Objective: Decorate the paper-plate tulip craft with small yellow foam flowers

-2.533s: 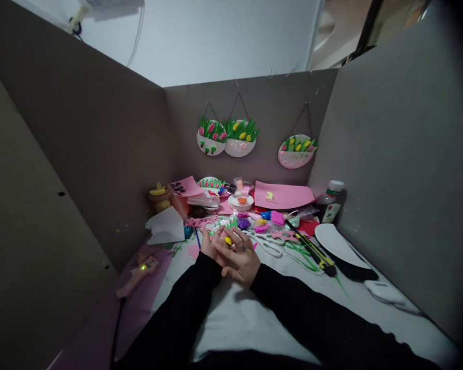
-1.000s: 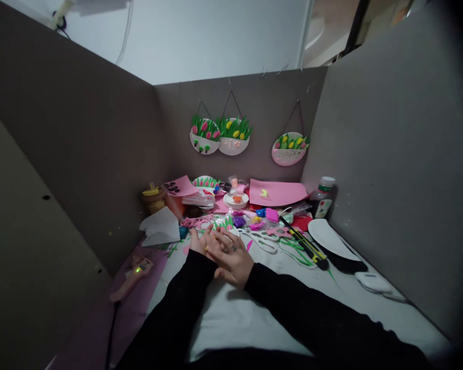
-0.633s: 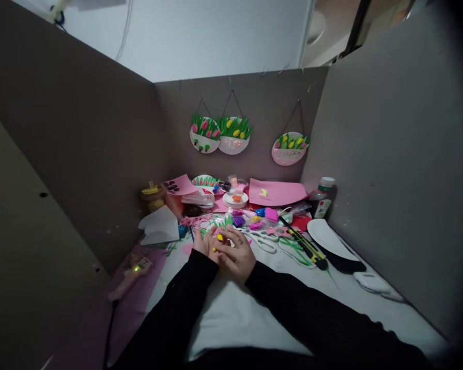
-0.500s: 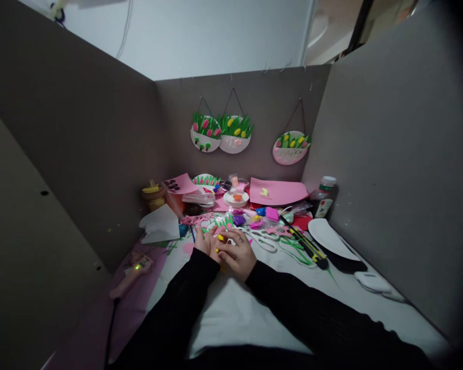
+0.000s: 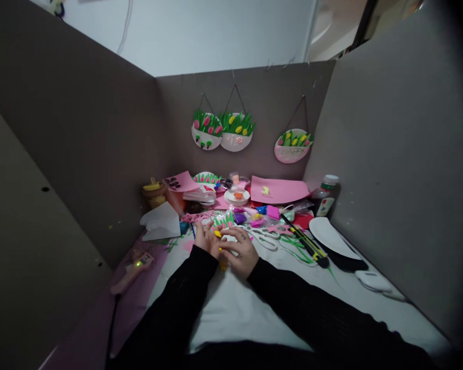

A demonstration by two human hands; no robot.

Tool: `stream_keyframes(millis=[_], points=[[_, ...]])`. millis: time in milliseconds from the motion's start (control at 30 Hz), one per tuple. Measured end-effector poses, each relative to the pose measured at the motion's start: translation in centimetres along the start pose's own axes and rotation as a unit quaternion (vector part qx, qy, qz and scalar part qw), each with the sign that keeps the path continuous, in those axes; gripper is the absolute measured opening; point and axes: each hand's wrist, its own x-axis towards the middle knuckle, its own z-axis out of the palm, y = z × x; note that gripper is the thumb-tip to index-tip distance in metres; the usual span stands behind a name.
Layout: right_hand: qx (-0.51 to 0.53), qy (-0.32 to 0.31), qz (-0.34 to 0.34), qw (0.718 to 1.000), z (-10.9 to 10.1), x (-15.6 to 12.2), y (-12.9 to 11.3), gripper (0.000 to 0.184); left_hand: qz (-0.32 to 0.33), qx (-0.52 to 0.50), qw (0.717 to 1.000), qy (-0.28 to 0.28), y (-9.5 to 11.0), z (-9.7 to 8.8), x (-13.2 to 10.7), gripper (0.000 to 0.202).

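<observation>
My left hand [image 5: 207, 240] is turned palm up over the white table cover, fingers curled around a small lump of yellow clay [image 5: 217, 234]. From the other side my right hand [image 5: 242, 252] meets it, thumb and fingertips closed on the same clay. A smaller yellow bit shows by my right thumb. Below the hands, another yellow piece [image 5: 223, 266] is partly hidden. Just behind the fingers lies a plate craft with green leaves [image 5: 226, 221], half covered by my hands. White-handled scissors [image 5: 266, 239] lie right of my right hand.
A pink glue gun [image 5: 133, 272] lies at the left. Packets of coloured clay [image 5: 272, 212], a black-and-yellow cutter [image 5: 310, 244], a cut white plate [image 5: 330, 236] and a bottle [image 5: 326, 195] stand or lie right and behind. Finished plate crafts [image 5: 236, 141] hang on the grey back panel.
The yellow lump has shifted slightly up and left between my hands. My left fingers have curled in a little more. The head view has moved slightly.
</observation>
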Motion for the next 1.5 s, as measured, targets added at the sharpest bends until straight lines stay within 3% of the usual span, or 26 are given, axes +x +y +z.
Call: stream_keyframes(millis=[133,267,433,1300,1433,1500], points=[[-0.023,-0.035,0.022,0.999,-0.5,-1.4,0.8,0.011,0.060,0.001,0.997,0.040,2.1,-1.4,0.9,0.046],[-0.076,-0.126,0.063,0.987,-0.7,-2.9,0.9,0.006,0.051,-0.007,0.994,0.096,3.4,-2.9,1.8,0.043],[-0.121,-0.188,0.066,0.972,-0.8,-3.1,0.3,0.002,0.032,0.003,0.994,0.106,3.4,-2.6,1.6,0.040],[-0.114,-0.214,0.058,0.968,0.2,-2.6,1.2,0.013,0.005,0.027,0.996,0.090,2.7,-1.7,0.8,0.029],[-0.086,-0.217,0.069,0.970,-0.1,-2.4,1.7,0.013,-0.017,0.061,0.995,0.073,2.6,-1.4,0.6,0.025],[-0.059,-0.216,0.060,0.973,-0.4,-2.3,2.3,0.007,-0.009,0.124,0.991,0.058,2.6,-1.6,0.6,0.019]])
